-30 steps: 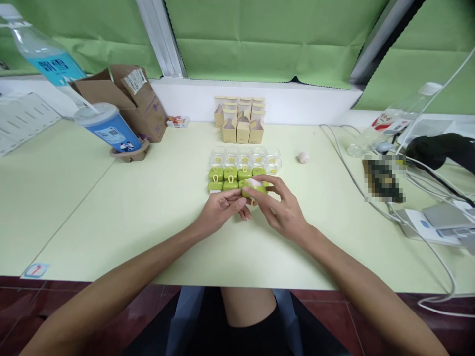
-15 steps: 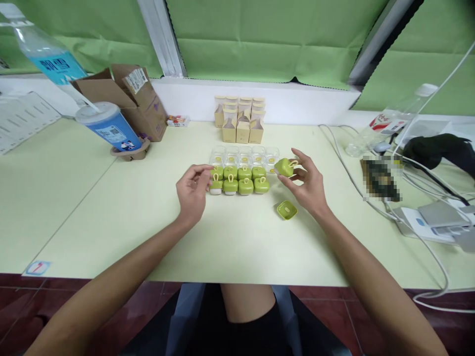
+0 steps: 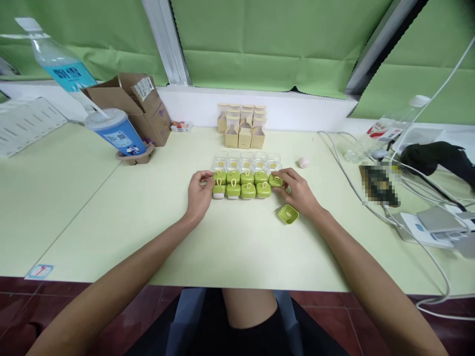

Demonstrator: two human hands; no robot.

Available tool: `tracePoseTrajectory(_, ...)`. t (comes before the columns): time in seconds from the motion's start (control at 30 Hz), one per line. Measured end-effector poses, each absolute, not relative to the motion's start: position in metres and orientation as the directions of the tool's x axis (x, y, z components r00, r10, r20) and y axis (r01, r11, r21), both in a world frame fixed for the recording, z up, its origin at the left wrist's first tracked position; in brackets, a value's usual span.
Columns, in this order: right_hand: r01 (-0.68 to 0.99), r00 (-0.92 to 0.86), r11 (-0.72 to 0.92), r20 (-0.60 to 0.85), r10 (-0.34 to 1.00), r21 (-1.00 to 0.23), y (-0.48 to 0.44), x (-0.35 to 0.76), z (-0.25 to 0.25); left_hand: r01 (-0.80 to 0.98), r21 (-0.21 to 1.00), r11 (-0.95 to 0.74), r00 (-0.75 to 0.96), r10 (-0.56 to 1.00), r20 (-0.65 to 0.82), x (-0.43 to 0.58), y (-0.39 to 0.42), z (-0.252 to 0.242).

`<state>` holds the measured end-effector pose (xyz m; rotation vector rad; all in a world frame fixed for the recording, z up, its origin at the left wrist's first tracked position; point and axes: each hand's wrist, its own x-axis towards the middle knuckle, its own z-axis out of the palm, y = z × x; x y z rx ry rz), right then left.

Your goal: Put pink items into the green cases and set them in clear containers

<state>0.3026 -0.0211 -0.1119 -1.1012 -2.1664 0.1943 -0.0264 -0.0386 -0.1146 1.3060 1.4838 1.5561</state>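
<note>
Two rows of small boxes with green lids (image 3: pixel 248 191) and yellow loops stand close together on the table. My left hand (image 3: pixel 201 194) rests against the left end of these rows, its thumb and index finger apart and touching the end boxes. At the right end of the back row, my right hand (image 3: pixel 297 193) has its fingers on a green lid with a loop (image 3: pixel 275 181). A loose green lid (image 3: pixel 288 214) lies hollow side up below my right hand. Behind the rows stands a line of clear plastic cups (image 3: pixel 247 159) with yellow marks inside.
Small open cardboard boxes (image 3: pixel 244 136) stand near the wall. A pale round object (image 3: pixel 303 162) lies right of the cups. To the left are a blue cup (image 3: pixel 120 136), a brown carton (image 3: pixel 146 111) and a bottle (image 3: pixel 70 74). White cables (image 3: pixel 343 170) and another bottle (image 3: pixel 386 129) occupy the right.
My right hand has brought the green lid left and down to the end of the back row. The pale round object now shows behind it. My left hand stays at the left end.
</note>
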Motion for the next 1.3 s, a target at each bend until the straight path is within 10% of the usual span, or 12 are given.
tracePoseTrajectory(1.3,0.640,-0.345,0.635,0.577,0.740,-0.433,-0.0167,0.3065,-0.1153,0.182,0.964,-0.195,-0.327,0.912,0.246,-0.0280,-0.0312,-0.1236)
